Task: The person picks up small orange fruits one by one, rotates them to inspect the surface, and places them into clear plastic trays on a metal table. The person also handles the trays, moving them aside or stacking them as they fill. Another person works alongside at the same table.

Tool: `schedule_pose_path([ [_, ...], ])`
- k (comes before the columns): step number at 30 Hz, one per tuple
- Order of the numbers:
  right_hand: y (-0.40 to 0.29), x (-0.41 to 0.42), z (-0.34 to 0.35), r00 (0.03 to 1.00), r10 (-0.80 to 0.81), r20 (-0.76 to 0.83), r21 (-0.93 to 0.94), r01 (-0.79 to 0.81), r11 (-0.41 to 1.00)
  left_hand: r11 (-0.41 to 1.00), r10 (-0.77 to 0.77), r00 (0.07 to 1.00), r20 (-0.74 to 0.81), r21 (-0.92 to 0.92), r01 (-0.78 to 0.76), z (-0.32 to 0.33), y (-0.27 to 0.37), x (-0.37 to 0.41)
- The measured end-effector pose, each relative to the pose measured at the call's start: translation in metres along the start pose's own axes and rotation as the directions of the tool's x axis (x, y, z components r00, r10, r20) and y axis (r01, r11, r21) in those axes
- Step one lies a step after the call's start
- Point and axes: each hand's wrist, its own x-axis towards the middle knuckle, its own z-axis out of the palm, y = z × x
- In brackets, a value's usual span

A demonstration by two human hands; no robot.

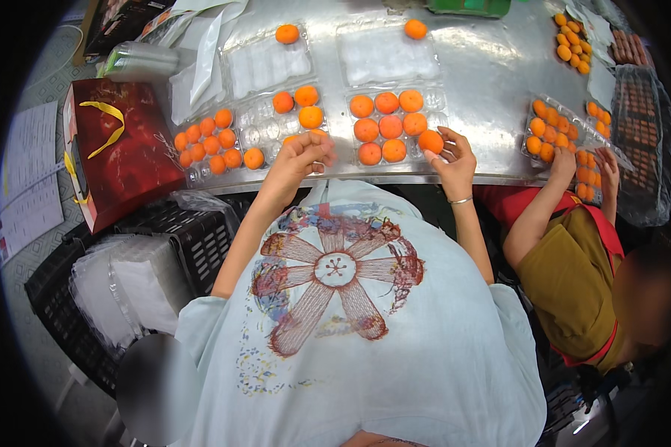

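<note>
An orange citrus fruit (pixel 430 142) is between the thumb and fingers of my right hand (pixel 456 156), at the near right corner of a clear plastic fruit tray (pixel 437 99). Several more orange fruits (pixel 391 127) sit in that tray's cups. My left hand (pixel 305 155), its fingers bent and slightly blurred, is just right of a second clear tray (pixel 250 134); I cannot tell whether it holds anything. That tray has fruits (pixel 311 117) mostly on its right side, two partly hidden behind the left hand. Each tray's padded lid (pixel 390 56) lies open behind it with one fruit on top.
Left are a filled tray of fruits (pixel 207 139), a red gift bag (pixel 123 151) and a black crate (pixel 201 246) with stacked clear trays. At right, a co-worker's hands (pixel 563 166) touch another fruit tray (pixel 537 112). A green container (pixel 469 6) stands at the far edge.
</note>
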Motion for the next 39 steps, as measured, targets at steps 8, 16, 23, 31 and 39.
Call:
schedule_pose_path([
  [8, -0.097, 0.000, 0.016, 0.941, 0.011, 0.340, 0.674, -0.252, 0.695, 0.888, 0.318, 0.917, 0.243, 0.263, -0.377, 0.041, 0.074, -0.011],
  [16, -0.155, -0.009, 0.057, 0.823, -0.134, 0.553, 0.687, -0.358, 0.632, 0.511, 0.602, 0.660, 0.450, 0.418, -0.751, 0.060, 0.125, -0.031],
  [23, -0.170, -0.012, 0.087, 0.829, -0.173, 0.532, 0.635, -0.256, 0.728, 0.572, 0.595, 0.672, 0.440, 0.356, -0.739, 0.043, 0.124, -0.034],
  [31, -0.187, -0.015, 0.096, 0.872, -0.157, 0.463, 0.570, -0.157, 0.807, 0.694, 0.562, 0.695, 0.447, 0.202, -0.691, 0.030, 0.128, -0.037],
  [39, -0.194, -0.015, 0.101, 0.844, -0.195, 0.500, 0.615, -0.187, 0.766, 0.752, 0.621, 0.761, 0.188, 0.131, -0.646, 0.020, 0.129, -0.028],
])
